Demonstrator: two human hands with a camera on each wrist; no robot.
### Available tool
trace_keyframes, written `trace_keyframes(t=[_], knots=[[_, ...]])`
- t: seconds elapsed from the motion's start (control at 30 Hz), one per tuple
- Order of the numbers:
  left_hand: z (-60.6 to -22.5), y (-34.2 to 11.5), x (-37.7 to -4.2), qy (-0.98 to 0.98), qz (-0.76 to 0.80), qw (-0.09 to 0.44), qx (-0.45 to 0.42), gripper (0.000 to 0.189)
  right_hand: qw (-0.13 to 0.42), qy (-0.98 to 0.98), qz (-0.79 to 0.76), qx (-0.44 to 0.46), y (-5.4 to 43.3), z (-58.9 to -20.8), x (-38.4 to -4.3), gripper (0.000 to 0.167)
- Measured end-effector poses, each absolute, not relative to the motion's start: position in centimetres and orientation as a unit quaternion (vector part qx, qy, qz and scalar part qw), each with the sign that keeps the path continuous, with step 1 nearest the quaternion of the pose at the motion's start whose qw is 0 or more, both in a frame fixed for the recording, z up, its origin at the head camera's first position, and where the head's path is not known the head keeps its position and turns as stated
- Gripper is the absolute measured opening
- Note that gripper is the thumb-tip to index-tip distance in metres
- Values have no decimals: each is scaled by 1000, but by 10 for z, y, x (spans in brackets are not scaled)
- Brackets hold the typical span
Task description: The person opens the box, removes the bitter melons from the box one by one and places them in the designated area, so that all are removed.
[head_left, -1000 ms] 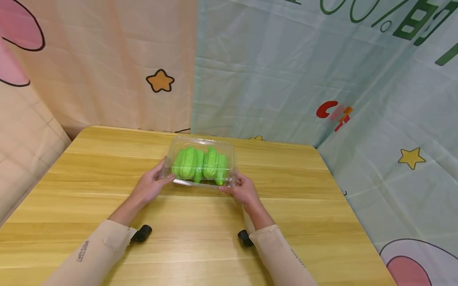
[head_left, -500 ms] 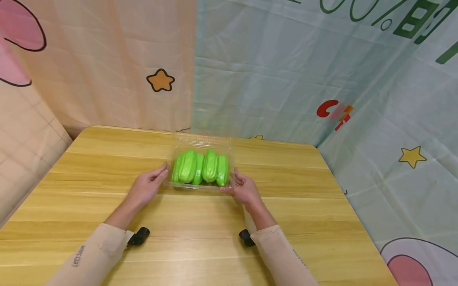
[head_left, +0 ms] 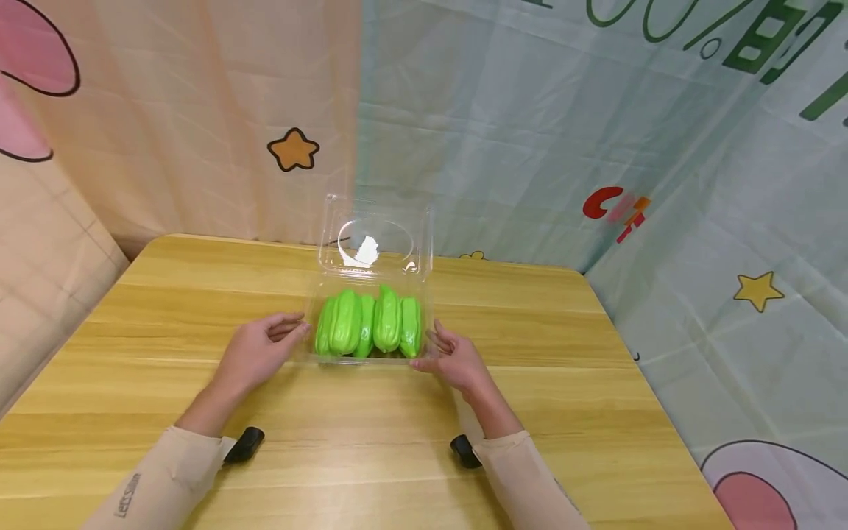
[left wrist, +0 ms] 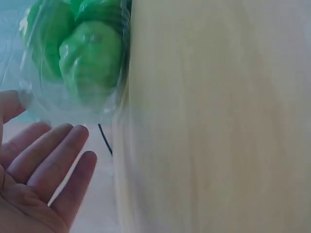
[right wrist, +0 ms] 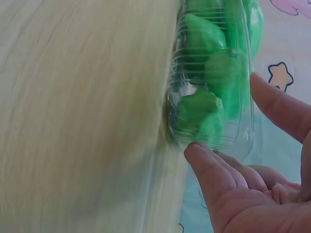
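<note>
A clear plastic clamshell box [head_left: 371, 361] sits near the far middle of the wooden table with its lid [head_left: 375, 237] raised at the back. Inside, several bright green, ridged, elongated vegetables [head_left: 387, 319] lie side by side. Beside the box's left end is my left hand [head_left: 260, 352], its fingers extended and loosely spread in the left wrist view. At the right end, my right hand [head_left: 457, 361] has its thumb and straight fingers around the near corner, with fingertips right at the plastic.
The wooden table [head_left: 371, 449] has rounded far corners and meets printed curtains [head_left: 477, 147] behind it. A thin dark cord [left wrist: 105, 140] shows past its edge in the left wrist view. Black wrist mounts [head_left: 245, 444] stick out from both sleeves.
The lid has swung up and back from over the green vegetables. The box has shifted slightly toward me. My left hand has let go and drawn away left; my right hand stays by its corner.
</note>
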State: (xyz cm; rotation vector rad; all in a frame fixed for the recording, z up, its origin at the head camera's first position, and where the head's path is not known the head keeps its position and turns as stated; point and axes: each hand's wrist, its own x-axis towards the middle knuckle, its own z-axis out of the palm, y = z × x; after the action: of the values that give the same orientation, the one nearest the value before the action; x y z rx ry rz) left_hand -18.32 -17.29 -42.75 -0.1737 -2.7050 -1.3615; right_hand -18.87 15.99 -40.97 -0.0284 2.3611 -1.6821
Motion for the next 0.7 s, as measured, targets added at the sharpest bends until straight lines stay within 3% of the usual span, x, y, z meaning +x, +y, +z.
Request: trace_keyframes(t=[0.23,0.47,0.7], knots=[[-409,-176,-193,-896,-440,37,-44,67,132,812,-567,-26,166,-400,-186,103],[-391,-174,-212,-887,-453,42,-82,73,85,814,-574,-22,165,-386,-199,101],[-394,-165,-222,-891,-435,32,-125,95,59,811,-582,-22,159,-379,-207,97]])
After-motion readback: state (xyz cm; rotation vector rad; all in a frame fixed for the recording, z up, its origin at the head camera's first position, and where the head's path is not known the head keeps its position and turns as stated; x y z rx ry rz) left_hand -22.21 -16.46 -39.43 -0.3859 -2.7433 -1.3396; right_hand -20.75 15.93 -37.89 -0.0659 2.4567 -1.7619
